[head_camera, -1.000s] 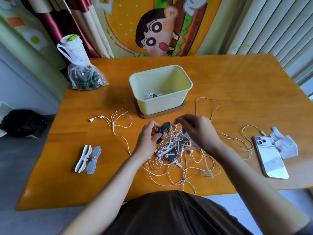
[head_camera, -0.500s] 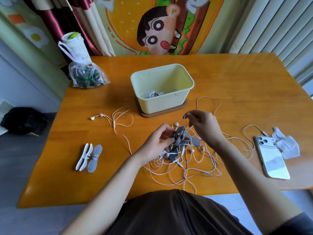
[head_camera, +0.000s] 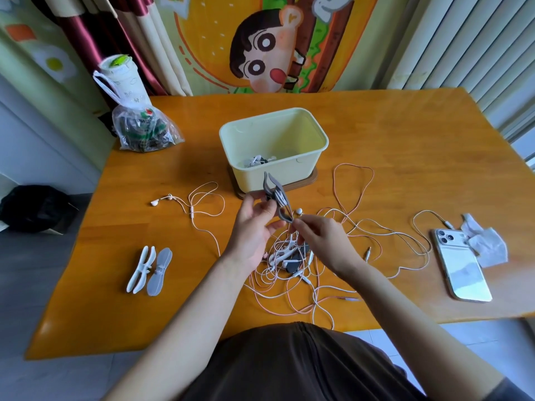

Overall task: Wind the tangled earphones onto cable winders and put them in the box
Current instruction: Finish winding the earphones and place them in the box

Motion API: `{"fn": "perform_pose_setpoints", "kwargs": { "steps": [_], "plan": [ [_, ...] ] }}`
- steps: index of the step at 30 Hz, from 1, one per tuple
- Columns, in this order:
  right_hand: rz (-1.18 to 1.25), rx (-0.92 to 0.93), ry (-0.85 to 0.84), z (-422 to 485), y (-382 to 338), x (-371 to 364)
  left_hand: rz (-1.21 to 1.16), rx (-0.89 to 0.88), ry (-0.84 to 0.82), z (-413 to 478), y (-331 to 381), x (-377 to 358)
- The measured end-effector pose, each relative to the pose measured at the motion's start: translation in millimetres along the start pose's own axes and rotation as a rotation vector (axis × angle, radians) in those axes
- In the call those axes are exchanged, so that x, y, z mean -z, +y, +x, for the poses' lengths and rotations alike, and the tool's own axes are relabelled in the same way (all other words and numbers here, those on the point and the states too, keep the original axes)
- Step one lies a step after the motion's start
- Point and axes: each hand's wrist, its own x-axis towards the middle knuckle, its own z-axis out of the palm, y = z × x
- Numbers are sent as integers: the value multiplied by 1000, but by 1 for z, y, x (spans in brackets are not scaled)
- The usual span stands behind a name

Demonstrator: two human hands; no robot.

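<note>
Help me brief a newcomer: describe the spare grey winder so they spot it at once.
On the orange table, look at the near-left area, left of the tangled earphones. Two winders lie side by side; the grey winder is the right-hand one, solid-lobed, while the white winder beside it is forked.

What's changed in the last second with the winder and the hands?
The left hand has lifted the grey winder up from the tangle toward the box, still gripping it. The right hand followed, now pinching the cable at the winder's lower end. Box, spare winders, phone and the loose earphone on the left have not moved.
</note>
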Motion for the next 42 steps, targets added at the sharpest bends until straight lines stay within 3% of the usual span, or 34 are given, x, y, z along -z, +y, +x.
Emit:
{"fn": "perform_pose_setpoints", "kwargs": {
  "steps": [4,8,13,18,24,33,37,42],
  "plan": [
    [-44,64,-40,-4,-6,-5,25,-1,175,5,-4,5],
    [-82,107,-52,-5,-11,-2,395,-83,300,8,-5,11],
    [-82,94,-55,-2,-17,14,805,-192,265,12,-12,27],
    [-124,105,-6,9,-17,33,956,-201,72,6,-18,30],
    [-162,79,48,18,-11,44,893,-129,-142,-1,-20,20],
    [-142,49,80,23,-6,46,635,39,-286,-10,-16,15],
    [-74,32,75,22,-3,44,390,49,-345,-13,-11,9],
    [57,-6,5,14,-5,31,29,75,-283,-12,-2,-1]
  ]
}}
